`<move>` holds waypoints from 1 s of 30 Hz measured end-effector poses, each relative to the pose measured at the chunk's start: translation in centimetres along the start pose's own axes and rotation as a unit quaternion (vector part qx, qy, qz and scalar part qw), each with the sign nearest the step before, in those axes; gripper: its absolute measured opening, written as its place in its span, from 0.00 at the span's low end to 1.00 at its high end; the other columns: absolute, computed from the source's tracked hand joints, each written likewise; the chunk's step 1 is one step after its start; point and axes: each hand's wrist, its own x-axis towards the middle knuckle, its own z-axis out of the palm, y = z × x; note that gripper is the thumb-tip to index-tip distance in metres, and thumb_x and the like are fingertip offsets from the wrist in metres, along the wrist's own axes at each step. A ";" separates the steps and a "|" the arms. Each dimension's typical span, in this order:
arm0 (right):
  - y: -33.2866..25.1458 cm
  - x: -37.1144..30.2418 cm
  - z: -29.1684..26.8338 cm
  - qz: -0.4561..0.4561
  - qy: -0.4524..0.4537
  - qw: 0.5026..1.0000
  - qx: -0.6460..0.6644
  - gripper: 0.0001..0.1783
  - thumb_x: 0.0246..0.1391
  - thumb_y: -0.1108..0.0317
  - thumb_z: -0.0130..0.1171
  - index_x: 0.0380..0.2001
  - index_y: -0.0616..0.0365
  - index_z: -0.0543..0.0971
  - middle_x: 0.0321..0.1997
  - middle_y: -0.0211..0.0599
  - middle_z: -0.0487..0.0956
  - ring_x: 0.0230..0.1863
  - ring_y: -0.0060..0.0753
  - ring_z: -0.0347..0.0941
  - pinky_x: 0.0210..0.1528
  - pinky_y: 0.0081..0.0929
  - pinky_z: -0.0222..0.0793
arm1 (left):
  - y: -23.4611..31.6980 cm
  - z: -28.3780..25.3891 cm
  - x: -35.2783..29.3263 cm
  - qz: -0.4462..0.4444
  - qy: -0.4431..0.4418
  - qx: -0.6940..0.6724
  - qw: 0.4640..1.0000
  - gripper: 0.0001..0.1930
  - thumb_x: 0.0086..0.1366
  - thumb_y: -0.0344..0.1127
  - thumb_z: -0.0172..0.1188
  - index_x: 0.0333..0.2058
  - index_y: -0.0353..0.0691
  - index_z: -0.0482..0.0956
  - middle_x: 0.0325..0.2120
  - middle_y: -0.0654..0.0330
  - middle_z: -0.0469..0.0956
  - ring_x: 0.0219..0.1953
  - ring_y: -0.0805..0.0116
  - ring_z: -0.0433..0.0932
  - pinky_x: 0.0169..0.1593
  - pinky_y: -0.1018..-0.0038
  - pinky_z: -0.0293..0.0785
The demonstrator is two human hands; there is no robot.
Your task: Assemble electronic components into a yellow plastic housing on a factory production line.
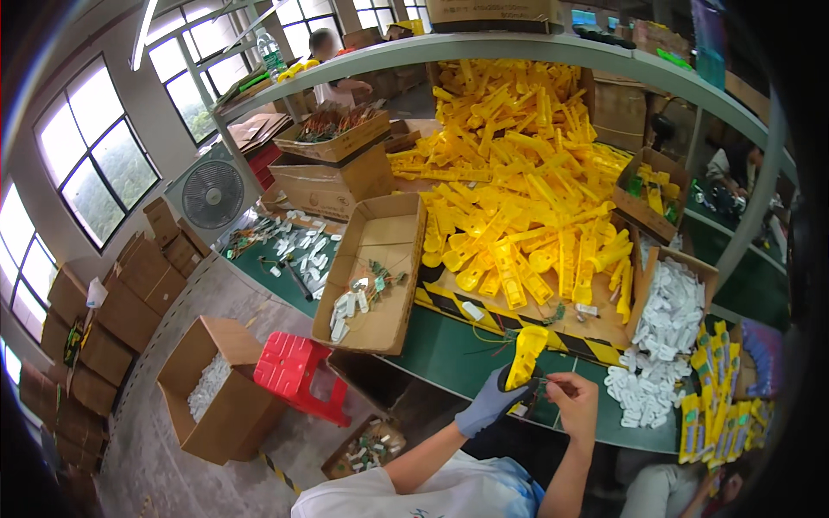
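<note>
The left hand (486, 406) wears a grey knitted cloth glove, matt, with darker coated fingertips; the right hand (576, 399) is bare. The yellow housing (525, 354) held between them is moulded plastic, smooth with a slight sheen. The heap of yellow parts (518, 190) shows the same glossy plastic. The white pieces (665, 328) look like smooth, matt plastic. The open carton (384, 233) is plain brown corrugated cardboard, matt and unprinted inside. The surface (449, 350) has a dull green matt covering, edged with glossy black-and-yellow striped tape (484, 315). The red stool (294, 363) is ribbed, shiny plastic. The floor (207, 302) is rough grey concrete.
</note>
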 end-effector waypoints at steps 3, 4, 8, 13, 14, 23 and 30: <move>0.9 0.5 -0.9 -0.006 0.002 1.000 0.000 0.07 0.52 0.77 0.65 0.35 0.66 0.83 0.29 0.33 0.82 0.29 0.18 0.76 0.33 0.15 0.72 | -0.1 0.0 0.5 -0.010 -0.014 0.002 1.000 0.17 0.62 0.31 0.64 0.49 0.35 0.76 0.36 0.63 0.80 0.36 0.77 0.77 0.41 0.78 0.74; 1.0 0.4 -1.1 0.000 -0.008 1.000 0.006 0.06 0.51 0.77 0.66 0.34 0.66 0.83 0.29 0.33 0.82 0.29 0.18 0.76 0.33 0.16 0.71 | 0.0 0.1 0.4 -0.027 -0.008 -0.007 1.000 0.17 0.62 0.30 0.64 0.49 0.35 0.76 0.37 0.63 0.80 0.36 0.78 0.77 0.41 0.78 0.74; 0.2 0.3 -1.1 0.004 -0.028 0.999 -0.027 0.06 0.49 0.76 0.68 0.32 0.67 0.84 0.27 0.36 0.83 0.28 0.22 0.78 0.32 0.18 0.74 | 0.4 -0.1 -0.4 -0.014 -0.026 -0.008 1.000 0.18 0.62 0.30 0.64 0.50 0.34 0.76 0.37 0.63 0.80 0.37 0.78 0.77 0.42 0.79 0.74; -0.3 -0.6 -2.1 0.003 0.014 0.999 -0.042 0.08 0.49 0.73 0.70 0.33 0.64 0.85 0.28 0.33 0.83 0.27 0.18 0.76 0.31 0.16 0.71 | 0.1 0.7 0.1 -0.041 -0.021 0.000 0.999 0.18 0.63 0.29 0.63 0.51 0.35 0.74 0.39 0.62 0.79 0.37 0.76 0.78 0.40 0.78 0.75; 0.0 -0.4 -2.2 0.017 -0.012 0.997 -0.071 0.09 0.50 0.71 0.70 0.34 0.63 0.85 0.28 0.31 0.84 0.27 0.16 0.76 0.31 0.16 0.71 | 0.0 0.6 0.1 -0.017 0.007 0.009 1.000 0.18 0.64 0.30 0.63 0.52 0.36 0.74 0.39 0.61 0.79 0.37 0.75 0.78 0.39 0.78 0.75; -4.3 -2.8 -2.0 -0.077 -0.153 0.958 -0.229 0.09 0.51 0.65 0.68 0.35 0.57 0.85 0.30 0.36 0.84 0.29 0.30 0.80 0.33 0.24 0.73 | -1.8 -1.9 3.5 -0.064 0.083 -0.121 0.987 0.25 0.71 0.57 0.46 0.56 0.44 0.66 0.39 0.59 0.78 0.31 0.69 0.79 0.32 0.74 0.76; -4.1 -2.6 -0.4 -0.159 -0.133 0.967 -0.149 0.09 0.53 0.65 0.67 0.36 0.58 0.85 0.30 0.35 0.84 0.29 0.28 0.79 0.33 0.23 0.72 | -4.7 -1.0 2.3 -0.067 -0.020 -0.188 0.980 0.23 0.72 0.50 0.48 0.58 0.44 0.67 0.41 0.60 0.78 0.40 0.67 0.79 0.42 0.72 0.75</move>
